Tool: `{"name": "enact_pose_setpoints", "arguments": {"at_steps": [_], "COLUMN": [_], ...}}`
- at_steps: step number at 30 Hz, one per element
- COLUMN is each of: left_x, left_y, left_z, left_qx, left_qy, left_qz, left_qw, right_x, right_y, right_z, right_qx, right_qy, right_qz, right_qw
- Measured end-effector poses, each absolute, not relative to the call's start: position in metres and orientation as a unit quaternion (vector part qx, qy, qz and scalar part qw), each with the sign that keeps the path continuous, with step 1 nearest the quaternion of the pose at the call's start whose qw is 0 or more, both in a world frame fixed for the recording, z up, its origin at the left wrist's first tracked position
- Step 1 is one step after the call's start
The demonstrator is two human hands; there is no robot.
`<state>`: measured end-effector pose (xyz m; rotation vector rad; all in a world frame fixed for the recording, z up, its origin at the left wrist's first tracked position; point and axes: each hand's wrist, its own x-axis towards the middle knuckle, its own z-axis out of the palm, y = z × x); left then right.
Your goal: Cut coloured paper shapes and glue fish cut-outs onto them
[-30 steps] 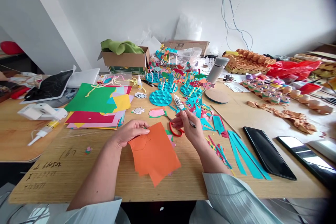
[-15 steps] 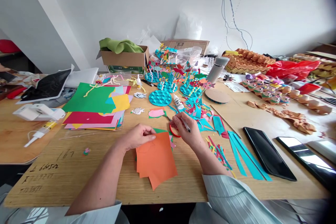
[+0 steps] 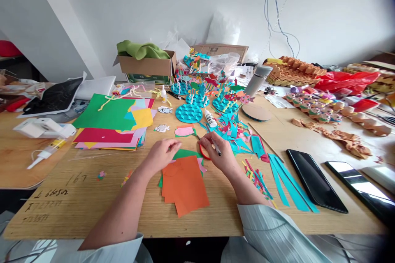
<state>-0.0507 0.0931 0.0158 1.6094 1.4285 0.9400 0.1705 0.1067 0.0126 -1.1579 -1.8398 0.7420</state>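
My left hand (image 3: 163, 154) is just above the orange paper (image 3: 186, 187), fingers curled and pinched together, with nothing visible in them. The paper lies flat, a notch cut from its lower left corner and faint pencil lines near its top. Green paper (image 3: 185, 154) and pink scraps show from under it. In my right hand (image 3: 220, 152) a pen (image 3: 217, 148) is gripped between the fingers. Close beside those fingers are scissors with red handles (image 3: 203, 152), partly covered by the hand. A pink cut-out (image 3: 184, 131) rests beyond the scissors.
Coloured paper sheets (image 3: 105, 115) are stacked at left. Blue bumpy discs (image 3: 189, 113), a glue bottle (image 3: 210, 119) and blue scraps (image 3: 234, 127) lie ahead. Two phones (image 3: 316, 181) and blue strips (image 3: 293, 185) are at right. White fish cut-outs (image 3: 162, 128) lie beyond my left hand.
My left hand has let go of the orange paper and moved slightly up and away. The paper now lies flatter on the table. My right hand has barely moved, still with the pen.
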Motion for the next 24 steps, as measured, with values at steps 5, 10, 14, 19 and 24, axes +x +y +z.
{"name": "enact_pose_setpoints", "arguments": {"at_steps": [5, 10, 14, 19, 24], "left_x": [-0.06, -0.064, -0.064, -0.062, -0.059], "left_y": [0.1, 0.104, 0.104, 0.103, 0.101], "left_z": [0.017, 0.011, 0.009, 0.011, 0.012], "left_qx": [0.586, 0.564, 0.556, 0.561, 0.567], "left_qy": [0.616, 0.633, 0.64, 0.638, 0.638], "left_qz": [0.412, 0.428, 0.436, 0.439, 0.425], "left_qw": [0.328, 0.313, 0.302, 0.291, 0.301], "right_x": [0.169, 0.17, 0.167, 0.15, 0.141], "right_y": [0.108, 0.107, 0.116, 0.132, 0.141], "right_z": [0.018, 0.034, 0.053, 0.044, 0.005], "right_qx": [-0.447, -0.438, -0.426, -0.427, -0.439], "right_qy": [-0.766, -0.798, -0.824, -0.818, -0.835], "right_qz": [0.262, 0.233, 0.213, 0.176, 0.115], "right_qw": [0.38, 0.342, 0.307, 0.344, 0.31]}}
